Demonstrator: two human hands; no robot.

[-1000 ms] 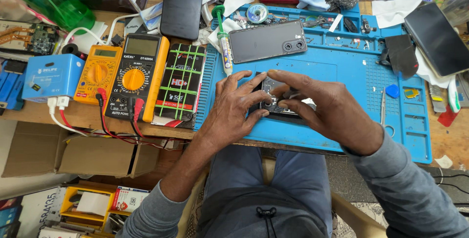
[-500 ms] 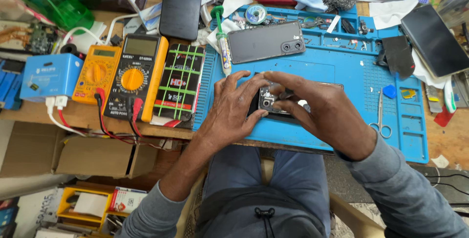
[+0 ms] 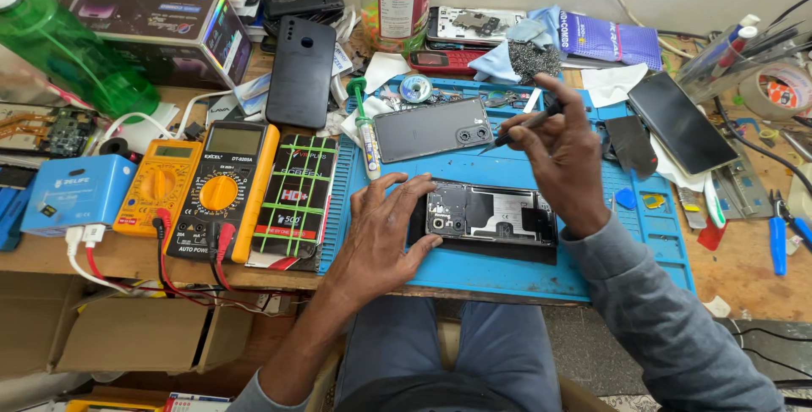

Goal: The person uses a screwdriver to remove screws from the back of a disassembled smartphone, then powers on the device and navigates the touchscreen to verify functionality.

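- Opened phone [image 3: 491,219]: back cover removed, internals exposed, lying flat and lengthwise on the blue mat, camera end at your left.
- Thin dark tool [image 3: 522,127]: raised above the mat, tilted.

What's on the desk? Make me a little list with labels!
Left hand: left hand flat on the end of the opened phone
Right hand: right hand raised, pinching a thin dark tool
Work surface: blue mat
Behind the phone: grey back cover, lying flat
To the left: yellow multimeter and a smaller orange meter
Far left: green bottle
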